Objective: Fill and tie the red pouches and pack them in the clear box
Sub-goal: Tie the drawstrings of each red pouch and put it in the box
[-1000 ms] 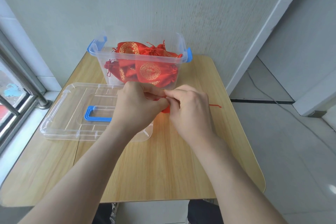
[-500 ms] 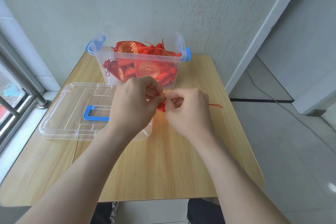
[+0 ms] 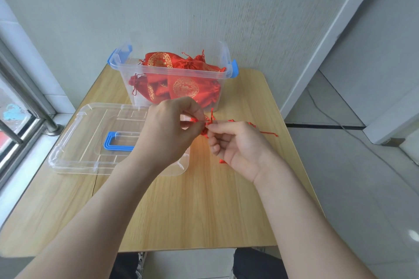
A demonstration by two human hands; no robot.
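Mid-frame, the left hand (image 3: 167,129) and right hand (image 3: 235,142) each pinched the cords of one red pouch (image 3: 205,131) just above the table (image 3: 204,210); tying looked underway and the pouch was not yet packed. The lid (image 3: 74,142) lay off at centre-left. Beyond it, at upper centre, the clear box (image 3: 224,56) held several tied pouches (image 3: 186,87) and was judged over half full.

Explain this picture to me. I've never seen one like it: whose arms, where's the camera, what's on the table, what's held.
No machine here: these are a person's two bare arms, filmed by one camera worn on their head, looking down. The left hand and right hand pinch a small red pouch between them; its cord trails right. On the wooden table stands a clear box holding more red pouches. Its lid, with a blue handle, lies flat beside it.
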